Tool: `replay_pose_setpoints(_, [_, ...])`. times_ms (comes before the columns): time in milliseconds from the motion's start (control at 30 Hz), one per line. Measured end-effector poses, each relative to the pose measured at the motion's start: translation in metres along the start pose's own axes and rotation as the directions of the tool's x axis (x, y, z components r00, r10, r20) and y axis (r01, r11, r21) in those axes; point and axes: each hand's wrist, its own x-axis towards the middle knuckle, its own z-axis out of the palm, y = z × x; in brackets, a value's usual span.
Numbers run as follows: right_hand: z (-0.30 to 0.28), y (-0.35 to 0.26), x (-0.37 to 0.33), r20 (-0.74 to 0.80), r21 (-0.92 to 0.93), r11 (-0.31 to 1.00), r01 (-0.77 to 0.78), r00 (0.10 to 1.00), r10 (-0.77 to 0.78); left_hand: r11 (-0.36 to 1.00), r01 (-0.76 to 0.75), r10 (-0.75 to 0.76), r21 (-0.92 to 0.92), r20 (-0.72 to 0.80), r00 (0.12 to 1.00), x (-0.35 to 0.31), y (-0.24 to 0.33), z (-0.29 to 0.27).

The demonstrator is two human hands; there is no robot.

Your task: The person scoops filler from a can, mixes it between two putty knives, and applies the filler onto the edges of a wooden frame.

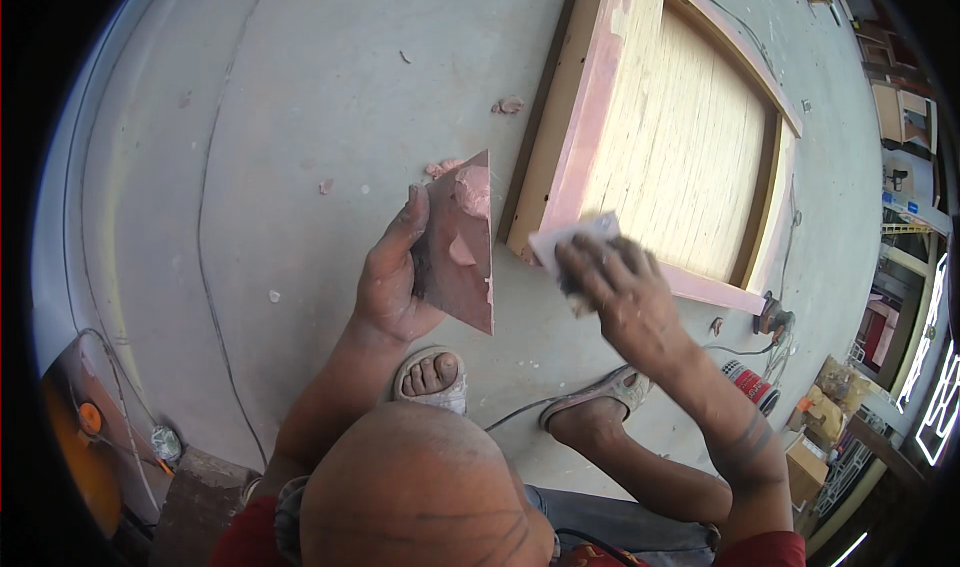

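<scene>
The grey floor (300,97) is occupied by a framed wooden panel (690,137). To the panel's left, a flat board (455,277) is gripped along one edge by the partly closed left hand (387,279). Over the panel's near-left corner, a pale spreader (596,227) is held under the bent fingers of the right hand (628,302); contact cannot be confirmed. Pink putty (472,191) is carried on the board.

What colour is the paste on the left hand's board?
The paste is pale pink, best seen in the head view.
</scene>
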Motion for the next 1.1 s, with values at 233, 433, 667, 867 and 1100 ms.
replay_pose_setpoints(233, [-0.049,-0.017,-0.021,0.304,0.082,0.996,-0.028,0.953,0.001,0.993,0.095,-0.093,0.066,-0.035,0.995,-0.003,0.002,-0.005])
replay_pose_setpoints(433, [-0.064,-0.050,-0.020,-0.252,-0.062,0.988,0.141,0.956,-0.152,0.956,0.290,-0.292,0.050,0.263,0.920,0.001,-0.031,-0.019])
replay_pose_setpoints(667, [-0.057,-0.024,-0.010,-0.178,-0.145,0.977,0.158,0.967,-0.183,0.967,0.041,-0.110,0.251,0.269,0.957,-0.002,-0.024,-0.021])
replay_pose_setpoints(867, [-0.076,0.021,-0.002,0.043,0.037,0.971,-0.235,0.971,0.234,0.972,-0.114,0.097,0.204,0.091,0.991,-0.009,-0.004,-0.006])
replay_pose_setpoints(1100, [-0.063,0.045,0.029,0.266,0.279,0.897,-0.343,0.925,0.271,0.970,-0.073,0.052,0.232,0.095,0.994,-0.008,-0.006,-0.002])
